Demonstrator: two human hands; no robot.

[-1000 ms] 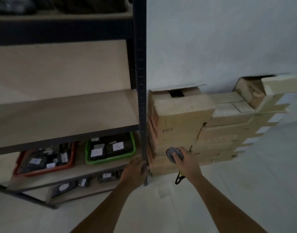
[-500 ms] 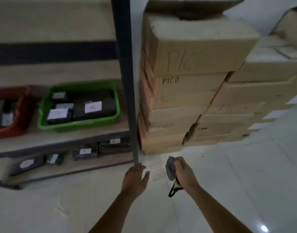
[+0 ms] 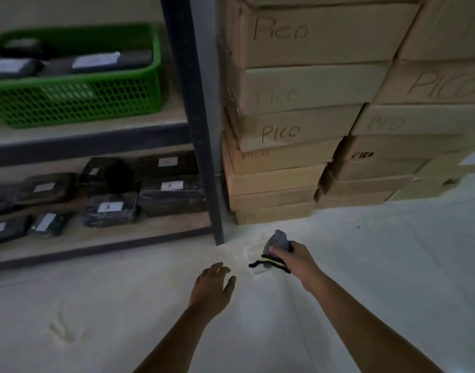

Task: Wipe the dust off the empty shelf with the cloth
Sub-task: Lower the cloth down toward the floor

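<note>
My right hand (image 3: 295, 261) grips a bunched grey cloth (image 3: 278, 242) with a black and yellow edge, low above the white floor near the foot of the dark shelf post (image 3: 196, 125). My left hand (image 3: 213, 285) hovers open over the floor, a little left of the cloth, holding nothing. The shelf unit's two lowest boards (image 3: 102, 235) are in view on the left, both carrying items. The empty shelf is out of view above the frame.
A green basket (image 3: 75, 100) with dark packets sits on the upper visible board. Dark labelled packets (image 3: 110, 208) lie on the bottom board. Stacked cardboard boxes (image 3: 298, 130) marked PICO stand right of the post. White floor (image 3: 392, 265) spreads to the right.
The view has dropped from the empty shelf to the floor and the lowest boards. Both hands have come down and away from the post, the right hand still gripping the cloth.
</note>
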